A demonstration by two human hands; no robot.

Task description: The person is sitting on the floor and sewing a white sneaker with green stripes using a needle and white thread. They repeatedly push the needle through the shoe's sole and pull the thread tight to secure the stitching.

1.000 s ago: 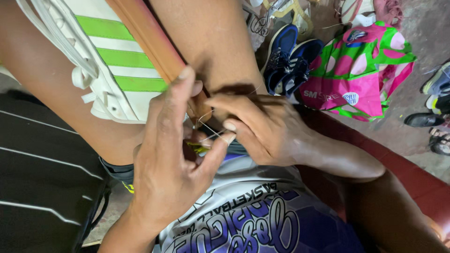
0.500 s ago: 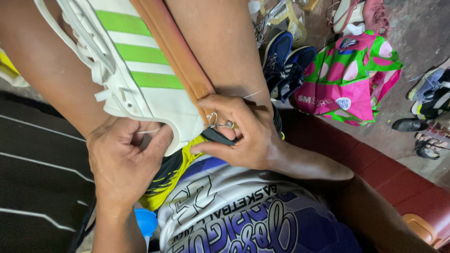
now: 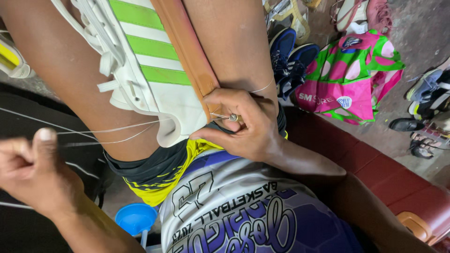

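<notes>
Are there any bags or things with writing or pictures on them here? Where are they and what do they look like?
Pink and green patterned shopping bag: on the floor at upper right, crumpled, with a small round blue badge and white lettering.
Purple and white printed jersey: bottom centre, worn by the person, with big curly lettering and a number.
No screens or signs show.

tight thread [image 3: 108, 133] stretches across gap between left hand [image 3: 33, 173] and white shoe [image 3: 145, 79], blocks way. legs squeeze shoe both sides. open room below, near blue cup [image 3: 136, 218].
</notes>
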